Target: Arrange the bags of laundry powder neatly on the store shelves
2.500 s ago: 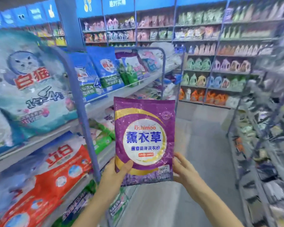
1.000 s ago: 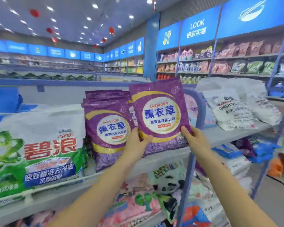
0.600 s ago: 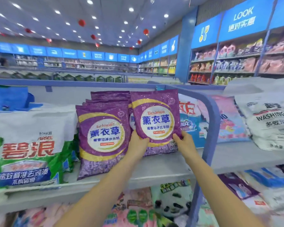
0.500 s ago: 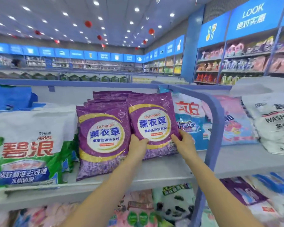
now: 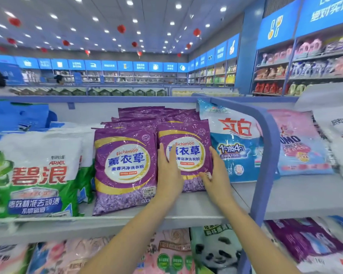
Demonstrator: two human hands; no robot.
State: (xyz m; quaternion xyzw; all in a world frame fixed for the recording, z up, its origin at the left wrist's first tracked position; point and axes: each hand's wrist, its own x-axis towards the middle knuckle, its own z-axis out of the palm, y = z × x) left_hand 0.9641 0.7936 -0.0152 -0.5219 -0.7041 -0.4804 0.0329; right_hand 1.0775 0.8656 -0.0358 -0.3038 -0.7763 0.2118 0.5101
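A purple laundry powder bag (image 5: 186, 139) stands upright on the grey top shelf (image 5: 206, 204), at the right of a row of several identical purple bags (image 5: 125, 165). My left hand (image 5: 167, 175) lies flat against its front left part, fingers straight and pointing up. At the bag's right edge is my right hand (image 5: 216, 175). Its fingers run straight up the side and its thumb rests on the lower front corner. The bag's lower part is hidden behind both hands.
A big green and white bag (image 5: 34, 175) stands left of the purple row, a blue and white bag (image 5: 236, 147) directly right. A blue shelf post (image 5: 265, 165) curves down past it, with pink (image 5: 297, 143) and white bags beyond. More bags fill the shelf below.
I lifted the purple bag from low in the aisle up to the top shelf and stood it beside the purple row. My left hand went from gripping its bottom corner to lying flat on its front.
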